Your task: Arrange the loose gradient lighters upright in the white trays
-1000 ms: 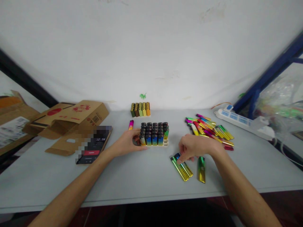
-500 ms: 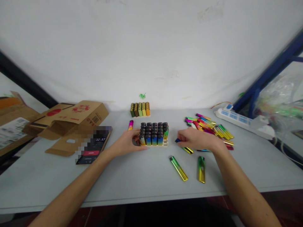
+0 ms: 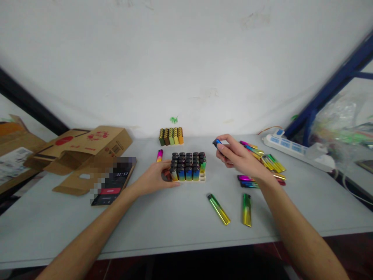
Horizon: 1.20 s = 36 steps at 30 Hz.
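Note:
My right hand (image 3: 237, 155) is raised over the table, pinching a lighter (image 3: 216, 142) with a blue end showing; the rest of it is hidden by the fingers. My left hand (image 3: 155, 177) grips the left end of a pale rack (image 3: 202, 179) packed with upright black-topped lighters (image 3: 189, 173). Bare rack slots show at its front right corner. Two green-and-gold lighters, one slanted (image 3: 218, 209) and one nearly straight (image 3: 246, 210), lie in front. A pink-and-yellow lighter (image 3: 160, 155) is just behind my left hand.
Loose shiny lighters (image 3: 274, 163) are heaped at the right, partly behind my right forearm. A white power strip (image 3: 300, 149) lies beyond them. A second block of lighters (image 3: 171, 137) stands by the wall. Cardboard boxes (image 3: 96, 144) and a phone (image 3: 116, 182) are at the left.
My right hand has lifted from the table and moved back, bringing the lighter up with it. My left hand stays on the rack.

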Each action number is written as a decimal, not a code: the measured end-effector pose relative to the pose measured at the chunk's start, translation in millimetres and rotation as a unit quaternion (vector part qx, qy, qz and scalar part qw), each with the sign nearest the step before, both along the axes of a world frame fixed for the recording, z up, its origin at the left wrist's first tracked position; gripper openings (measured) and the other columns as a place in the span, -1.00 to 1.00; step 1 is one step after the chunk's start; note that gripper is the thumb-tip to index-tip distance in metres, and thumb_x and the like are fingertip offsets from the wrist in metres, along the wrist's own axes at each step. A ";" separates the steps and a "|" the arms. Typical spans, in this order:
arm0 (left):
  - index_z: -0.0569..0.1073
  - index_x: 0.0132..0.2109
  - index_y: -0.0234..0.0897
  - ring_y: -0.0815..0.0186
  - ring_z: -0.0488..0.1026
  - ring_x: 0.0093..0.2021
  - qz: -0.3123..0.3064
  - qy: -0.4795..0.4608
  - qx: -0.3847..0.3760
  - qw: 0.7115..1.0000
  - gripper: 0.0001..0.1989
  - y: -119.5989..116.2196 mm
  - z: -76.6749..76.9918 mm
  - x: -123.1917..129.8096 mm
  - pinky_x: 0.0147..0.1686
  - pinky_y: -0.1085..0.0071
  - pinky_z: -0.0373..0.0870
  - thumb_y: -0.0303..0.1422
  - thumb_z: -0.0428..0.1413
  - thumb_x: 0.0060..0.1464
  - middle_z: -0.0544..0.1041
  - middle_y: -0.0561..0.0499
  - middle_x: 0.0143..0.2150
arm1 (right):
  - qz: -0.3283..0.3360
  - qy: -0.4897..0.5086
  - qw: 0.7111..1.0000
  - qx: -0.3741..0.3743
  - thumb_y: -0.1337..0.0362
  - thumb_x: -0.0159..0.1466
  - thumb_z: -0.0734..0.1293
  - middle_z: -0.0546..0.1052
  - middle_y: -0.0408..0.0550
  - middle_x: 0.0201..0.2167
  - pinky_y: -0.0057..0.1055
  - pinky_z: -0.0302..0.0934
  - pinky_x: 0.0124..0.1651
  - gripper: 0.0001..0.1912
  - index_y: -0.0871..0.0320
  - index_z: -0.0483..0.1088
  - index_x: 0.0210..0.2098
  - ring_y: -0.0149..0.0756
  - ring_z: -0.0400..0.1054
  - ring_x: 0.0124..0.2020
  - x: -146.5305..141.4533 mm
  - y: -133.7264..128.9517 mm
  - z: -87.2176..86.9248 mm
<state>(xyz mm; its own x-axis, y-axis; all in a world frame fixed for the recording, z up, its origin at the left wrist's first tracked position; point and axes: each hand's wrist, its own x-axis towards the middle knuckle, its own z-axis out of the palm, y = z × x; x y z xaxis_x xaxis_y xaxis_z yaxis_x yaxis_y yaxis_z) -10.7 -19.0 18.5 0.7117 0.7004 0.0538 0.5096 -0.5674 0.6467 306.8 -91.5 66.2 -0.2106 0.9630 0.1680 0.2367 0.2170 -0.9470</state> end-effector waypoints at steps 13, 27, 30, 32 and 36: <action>0.57 -0.15 -0.29 0.28 0.44 -0.32 0.002 -0.003 -0.001 1.000 -0.65 -0.7 1.2 1.0 -0.34 0.43 0.38 -0.12 0.34 0.05 0.56 0.02 -0.25 | -0.105 0.052 0.993 0.024 -0.29 0.41 0.16 0.11 -0.24 -0.62 -0.40 -0.21 -0.53 -0.33 0.13 0.25 -0.55 -0.45 -0.07 -0.59 -23.0 7.4 -10.1; 0.56 -0.17 -0.30 0.27 0.44 -0.31 0.000 0.006 0.007 1.000 -0.64 -0.8 1.7 1.8 -0.34 0.42 0.38 -0.09 0.33 0.06 0.55 0.00 -0.23 | -0.138 0.057 0.987 0.064 -0.11 0.36 0.36 0.12 -0.29 -0.66 -0.40 -0.13 -0.52 -0.43 0.08 0.13 -0.57 -0.46 -0.03 -0.61 -32.6 7.9 -21.7; 0.55 -0.18 -0.30 0.27 0.44 -0.31 -0.002 0.003 0.007 1.000 -0.63 -0.9 2.0 2.0 -0.34 0.42 0.38 -0.08 0.33 0.06 0.55 0.00 -0.24 | -0.115 0.068 0.989 0.069 -0.13 0.39 0.31 0.13 -0.28 -0.63 -0.40 -0.13 -0.53 -0.44 0.08 0.14 -0.55 -0.45 -0.02 -0.60 -32.5 6.6 -21.2; 0.56 -0.17 -0.30 0.27 0.44 -0.31 -0.001 0.002 0.006 1.000 -0.63 -1.1 2.4 2.1 -0.34 0.42 0.38 -0.09 0.33 0.05 0.55 0.00 -0.24 | -0.108 0.076 0.989 0.062 -0.14 0.39 0.29 0.12 -0.28 -0.62 -0.41 -0.13 -0.54 -0.45 0.07 0.14 -0.54 -0.45 -0.02 -0.60 -32.0 6.4 -21.1; 0.56 -0.16 -0.29 0.26 0.43 -0.32 0.002 0.006 0.011 1.000 -0.62 -0.9 2.7 2.1 -0.34 0.41 0.38 -0.07 0.33 0.04 0.55 0.01 -0.25 | -0.142 0.067 0.986 0.058 -0.10 0.38 0.28 0.11 -0.29 -0.65 -0.41 -0.15 -0.57 -0.48 0.05 0.12 -0.56 -0.45 -0.04 -0.62 -30.8 9.1 -24.1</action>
